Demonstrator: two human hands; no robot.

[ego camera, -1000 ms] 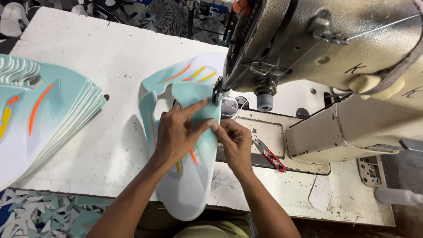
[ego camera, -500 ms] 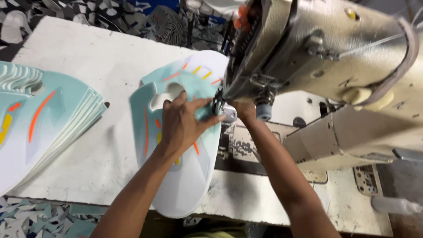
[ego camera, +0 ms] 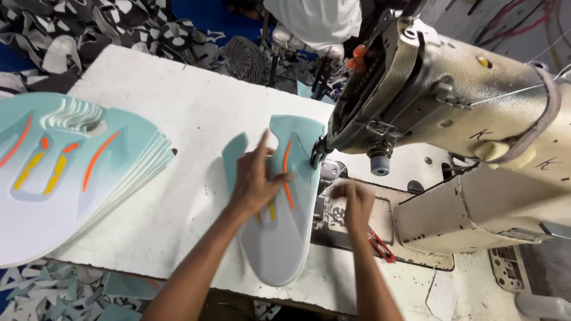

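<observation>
Two hands at sewing machine point(ego camera: 452, 113): left hand point(ego camera: 256, 178) spread flat on teal panel point(ego camera: 279, 238), pinning it under needle. Right hand point(ego camera: 357, 205) curled on bed by panel edge, grip n/a; stack point(ego camera: 65, 172) lies w/in reach, left.

We see no packages, labels, signs or screens here — nothing boxed, nothing tagged, no display anywhere in our view of the scene.

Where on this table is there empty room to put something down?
Bare white tabletop lies between the stack of pale turquoise printed panels and the single turquoise panel under the left hand. It is crowded by the beige sewing machine, where the right hand rests.
</observation>
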